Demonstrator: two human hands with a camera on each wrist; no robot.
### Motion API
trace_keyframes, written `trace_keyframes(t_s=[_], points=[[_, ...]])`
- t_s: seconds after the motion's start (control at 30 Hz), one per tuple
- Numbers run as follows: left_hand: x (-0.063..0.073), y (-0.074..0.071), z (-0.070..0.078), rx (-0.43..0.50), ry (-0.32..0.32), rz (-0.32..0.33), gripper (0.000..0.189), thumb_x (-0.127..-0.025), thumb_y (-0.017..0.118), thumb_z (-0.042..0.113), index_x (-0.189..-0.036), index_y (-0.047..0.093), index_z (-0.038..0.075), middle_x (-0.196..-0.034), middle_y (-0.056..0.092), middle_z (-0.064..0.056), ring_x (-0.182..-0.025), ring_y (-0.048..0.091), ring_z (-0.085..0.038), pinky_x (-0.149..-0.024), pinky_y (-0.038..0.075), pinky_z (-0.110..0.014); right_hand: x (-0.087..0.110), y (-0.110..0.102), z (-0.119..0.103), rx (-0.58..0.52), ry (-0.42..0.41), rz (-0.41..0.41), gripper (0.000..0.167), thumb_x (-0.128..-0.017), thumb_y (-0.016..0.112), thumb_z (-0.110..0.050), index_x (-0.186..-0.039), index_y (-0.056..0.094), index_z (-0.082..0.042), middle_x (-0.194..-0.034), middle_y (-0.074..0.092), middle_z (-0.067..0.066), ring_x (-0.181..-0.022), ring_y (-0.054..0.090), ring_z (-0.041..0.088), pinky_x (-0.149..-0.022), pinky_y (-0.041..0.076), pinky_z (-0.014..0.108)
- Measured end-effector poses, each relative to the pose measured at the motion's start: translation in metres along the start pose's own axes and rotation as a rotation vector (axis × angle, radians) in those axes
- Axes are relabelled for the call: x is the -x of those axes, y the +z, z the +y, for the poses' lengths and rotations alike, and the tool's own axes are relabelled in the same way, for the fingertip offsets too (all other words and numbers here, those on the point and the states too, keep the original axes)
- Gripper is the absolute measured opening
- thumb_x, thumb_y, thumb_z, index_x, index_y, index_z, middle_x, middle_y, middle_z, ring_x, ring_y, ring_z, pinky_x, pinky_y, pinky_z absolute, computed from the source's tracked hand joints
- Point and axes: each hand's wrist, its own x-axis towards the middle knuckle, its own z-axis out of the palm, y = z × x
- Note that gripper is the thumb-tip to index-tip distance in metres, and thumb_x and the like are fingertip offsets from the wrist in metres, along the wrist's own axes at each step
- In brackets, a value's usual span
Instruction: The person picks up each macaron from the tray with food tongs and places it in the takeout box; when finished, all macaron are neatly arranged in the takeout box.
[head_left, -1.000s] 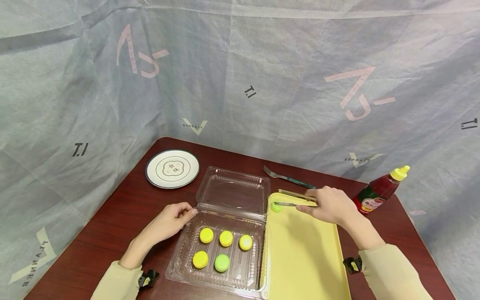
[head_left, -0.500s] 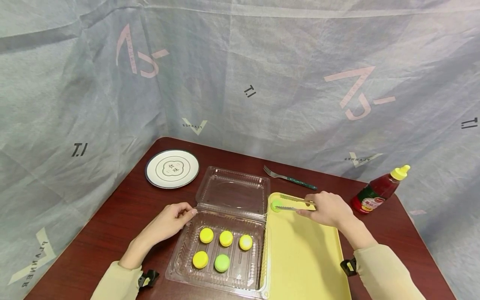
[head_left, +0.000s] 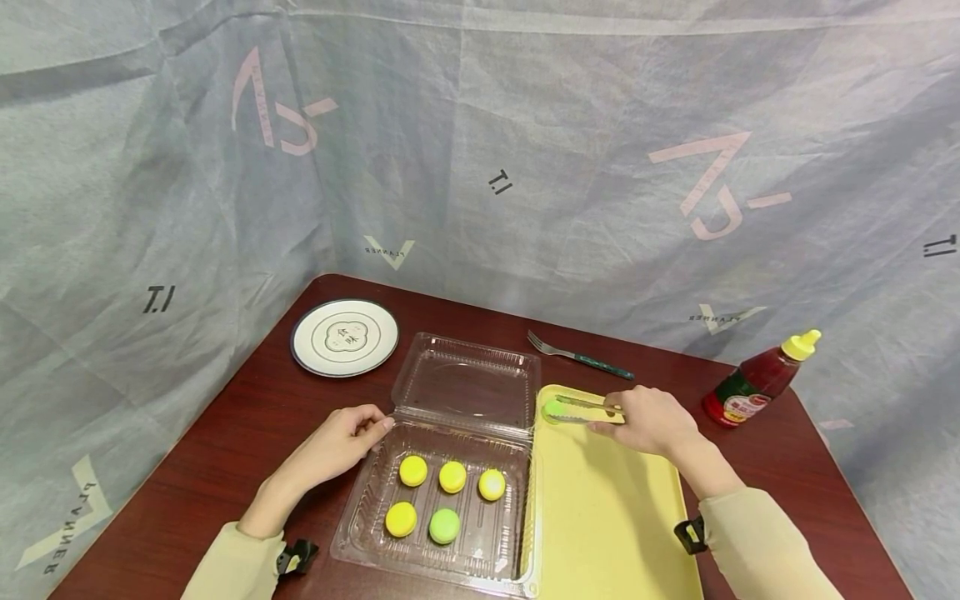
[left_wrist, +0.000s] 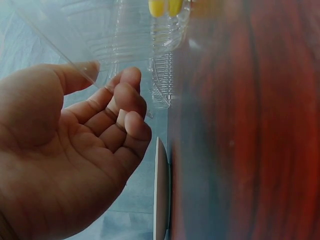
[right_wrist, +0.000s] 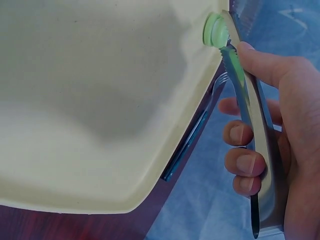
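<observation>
A clear plastic clamshell container [head_left: 480, 546] lies with its lid folded back. In it sit several yellow macarons [head_left: 412, 471] and one green macaron [head_left: 444, 527]. My left hand [head_left: 341, 442] pinches the container's left edge near the hinge between thumb and index finger. My right hand [head_left: 651, 421] grips metal tongs [right_wrist: 260, 130], thumb on one arm and fingers round the other. The tongs' tips stand at either side of another green macaron [right_wrist: 216, 31], in the far left corner of the yellow tray [head_left: 607, 517]. Whether both tips touch it I cannot tell.
A white plate [head_left: 345, 337] with a dark rim stands at the back left. Behind the tray lies a fork [head_left: 581, 358] with a green handle. A red sauce bottle [head_left: 753, 387] with a yellow cap stands right of the tray. Grey cloth hangs behind the table.
My right hand has shifted slightly left and lowered, and the tongs' arms have come nearer together around the green macaron on the tray. My left hand stays in place.
</observation>
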Motion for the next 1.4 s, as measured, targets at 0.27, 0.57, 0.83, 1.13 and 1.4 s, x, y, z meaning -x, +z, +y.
trace_keyframes(t_s=[0.27,0.57,0.83,1.13,1.4], points=[[0.000,0.000,0.000,-0.006,0.002,0.001,0.023,-0.102,0.060,0.027,-0.086,0.063,0.011,-0.067,0.055,0.004,-0.059,0.048,-0.010,-0.056,0.040,-0.025,-0.001,-0.001,0.000,0.010,-0.005,0.006,0.047,-0.085,0.073,-0.053,-0.108,0.076,-0.012,-0.096,0.074,0.002,-0.077,0.069,0.025,-0.067,0.054,0.048],[0.000,0.000,0.000,-0.002,-0.004,-0.001,0.023,-0.102,0.060,0.027,-0.086,0.063,0.011,-0.067,0.055,0.004,-0.058,0.048,-0.010,-0.055,0.040,-0.025,-0.002,-0.003,0.000,0.011,-0.019,-0.005,0.035,-0.086,0.073,-0.052,-0.098,0.076,-0.019,-0.079,0.069,-0.007,-0.066,0.062,0.015,-0.058,0.050,0.041],[0.000,-0.001,0.001,-0.006,0.006,0.000,0.024,-0.102,0.060,0.028,-0.085,0.063,0.012,-0.066,0.054,0.003,-0.058,0.047,-0.009,-0.055,0.039,-0.025,-0.004,-0.007,-0.002,0.034,-0.039,-0.007,0.029,-0.086,0.073,-0.051,-0.087,0.074,-0.022,-0.068,0.060,-0.013,-0.061,0.054,0.010,-0.056,0.046,0.038],[0.000,0.000,-0.001,-0.008,0.010,0.004,0.025,-0.102,0.060,0.030,-0.083,0.062,0.013,-0.066,0.054,0.005,-0.057,0.047,-0.009,-0.055,0.040,-0.025,-0.004,-0.010,-0.006,0.040,-0.034,-0.014,0.033,-0.086,0.073,-0.049,-0.068,0.058,-0.026,-0.054,0.041,-0.010,-0.054,0.041,0.011,-0.053,0.034,0.033],[0.000,0.000,-0.002,-0.004,0.010,0.001,0.024,-0.102,0.060,0.029,-0.084,0.062,0.014,-0.066,0.054,0.005,-0.058,0.047,-0.009,-0.055,0.040,-0.025,-0.003,-0.013,-0.005,0.041,-0.039,-0.019,0.031,-0.087,0.072,-0.050,-0.070,0.060,-0.027,-0.056,0.045,-0.011,-0.055,0.044,0.010,-0.054,0.037,0.034]])
